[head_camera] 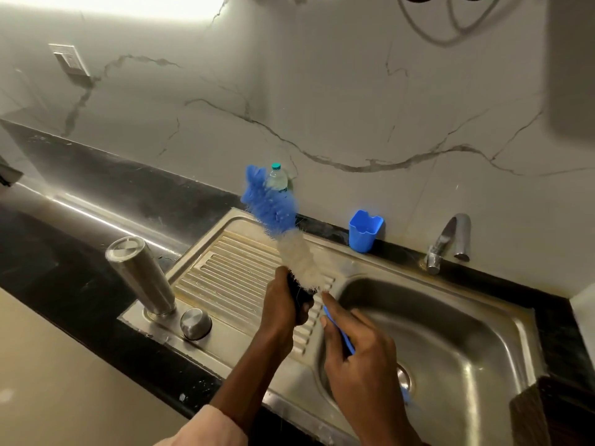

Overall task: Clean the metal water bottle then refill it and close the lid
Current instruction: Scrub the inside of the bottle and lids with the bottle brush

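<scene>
The left hand (283,304) grips the brush (283,226); right hand (357,346) holds its handle. The bottle (141,275), at nine o'clock, looks stiff and slippery; take its middle.

A small clear plastic bottle with a green cap (277,179) stands upright against the veined marble-pattern wall (338,91) at 12 o'clock from centre, on the black countertop (96,175) behind the steel sink's ribbed drainboard (231,278). A blue plastic cup (365,231) stands on the ledge towards 2 o'clock, well apart from the chrome tap (449,241) farther right, whose spout points down over the basin (450,342). A white wall switch plate (69,59) is mounted at 10 o'clock, and dark looped cables (450,24) hang at 1 o'clock.
</scene>
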